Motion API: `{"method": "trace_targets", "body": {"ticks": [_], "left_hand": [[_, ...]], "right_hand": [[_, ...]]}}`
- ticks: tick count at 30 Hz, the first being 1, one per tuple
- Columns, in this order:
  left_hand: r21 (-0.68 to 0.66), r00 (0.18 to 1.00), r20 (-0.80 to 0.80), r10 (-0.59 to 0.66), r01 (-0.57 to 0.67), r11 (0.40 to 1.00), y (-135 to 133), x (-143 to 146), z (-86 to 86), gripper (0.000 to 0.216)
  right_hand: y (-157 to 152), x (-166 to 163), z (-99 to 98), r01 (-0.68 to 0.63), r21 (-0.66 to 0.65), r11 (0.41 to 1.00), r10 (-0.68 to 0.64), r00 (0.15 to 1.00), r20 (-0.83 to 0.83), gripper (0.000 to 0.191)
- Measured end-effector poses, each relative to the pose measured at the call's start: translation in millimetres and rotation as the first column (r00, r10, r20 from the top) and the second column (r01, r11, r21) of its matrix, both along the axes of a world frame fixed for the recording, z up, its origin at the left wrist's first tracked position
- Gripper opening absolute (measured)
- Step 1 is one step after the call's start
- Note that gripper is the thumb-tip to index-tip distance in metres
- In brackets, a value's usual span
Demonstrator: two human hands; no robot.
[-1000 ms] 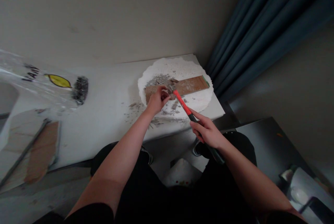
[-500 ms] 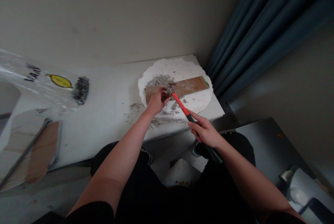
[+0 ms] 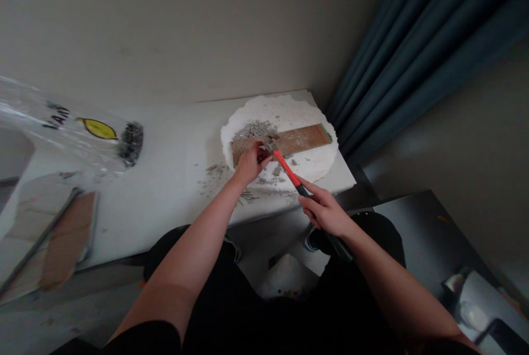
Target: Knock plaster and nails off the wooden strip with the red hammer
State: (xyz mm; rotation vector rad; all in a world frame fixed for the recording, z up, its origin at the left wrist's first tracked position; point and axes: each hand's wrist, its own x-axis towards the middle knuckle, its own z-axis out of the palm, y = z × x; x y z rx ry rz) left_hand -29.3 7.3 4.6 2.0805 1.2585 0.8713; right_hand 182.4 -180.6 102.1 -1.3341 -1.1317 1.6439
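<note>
A hammer (image 3: 289,170) with a red and black handle is in my right hand (image 3: 324,210), its fingers wrapped round the black grip. The hammer's metal head is beside the fingertips of my left hand (image 3: 250,165), above a brown wooden board (image 3: 303,139). My left fingers are curled in a pinch at the board's near edge; what they hold, if anything, is hidden. The board lies across a round white slab (image 3: 264,104) with a ragged rim. Grey crumbs and chips (image 3: 256,129) are scattered over the slab and the board's left part.
The white table (image 3: 169,178) carries several nails (image 3: 248,196) near its front edge. A clear plastic bag (image 3: 95,129) with dark nail-like pieces stands at the left. Wooden pieces (image 3: 68,239) and a metal bar (image 3: 45,234) lie at the lower left. A blue curtain (image 3: 397,41) hangs at the right.
The view has shifted slightly. My two hands and the hammer keep nearly the same place over the board.
</note>
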Motion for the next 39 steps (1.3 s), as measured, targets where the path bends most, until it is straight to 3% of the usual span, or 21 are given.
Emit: {"method": "trace_targets", "body": {"ticks": [23, 28, 33, 39], "left_hand": [[0.027, 1.000, 0.018, -0.022, 0.022, 0.999, -0.2, -0.4, -2.6, 0.044], [0.092, 0.999, 0.040, 0.015, -0.019, 0.996, -4.4, -1.8, -3.9, 0.041], [0.164, 0.990, 0.101, 0.099, -0.115, 0.980, -4.0, -4.6, -4.0, 0.038], [0.199, 0.961, 0.185, 0.204, -0.240, 0.950, 3.4, -11.8, 4.2, 0.033]], "right_hand": [[1.5, 4.8, -5.4, 0.030, 0.002, 1.000, -0.030, 0.999, 0.029, 0.077], [-1.6, -1.3, -4.5, 0.065, 0.045, 0.997, -0.064, 0.998, -0.022, 0.080], [-4.8, -7.9, -9.7, 0.054, -0.016, 0.998, -0.054, 0.998, -0.024, 0.083], [-6.8, -10.5, -24.4, 0.058, 0.060, 0.996, -0.055, 0.997, -0.048, 0.084]]}}
